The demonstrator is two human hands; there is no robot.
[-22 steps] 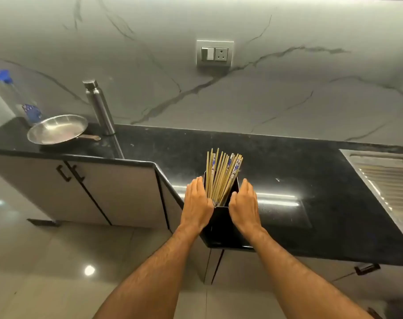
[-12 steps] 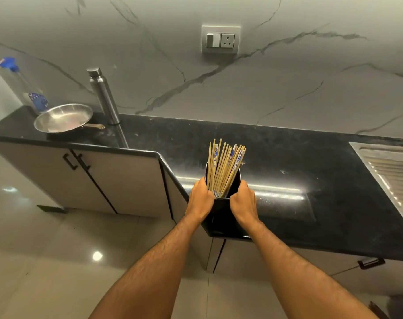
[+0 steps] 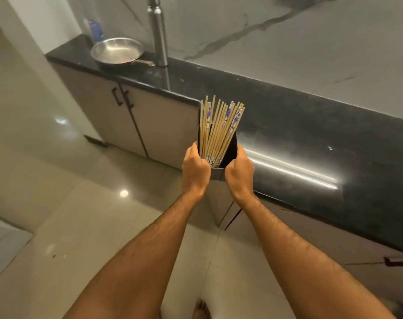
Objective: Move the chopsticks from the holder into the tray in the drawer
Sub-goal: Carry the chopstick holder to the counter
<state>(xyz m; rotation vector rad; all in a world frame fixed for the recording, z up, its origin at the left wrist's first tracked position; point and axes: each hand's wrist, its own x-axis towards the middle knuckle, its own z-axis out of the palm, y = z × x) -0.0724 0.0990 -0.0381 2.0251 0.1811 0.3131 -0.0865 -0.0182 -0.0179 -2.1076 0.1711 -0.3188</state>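
At frame centre, off the black counter's (image 3: 311,125) edge: left hand (image 3: 194,170) and right hand (image 3: 239,172) clamping the dark holder (image 3: 230,148), loose wooden chopsticks (image 3: 218,127) fanned upright inside, likely to spill if tipped.

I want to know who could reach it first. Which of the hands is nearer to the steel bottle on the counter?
The left. The left hand grips the holder on the side facing the steel bottle; the right hand grips the opposite side, farther from the bottle.
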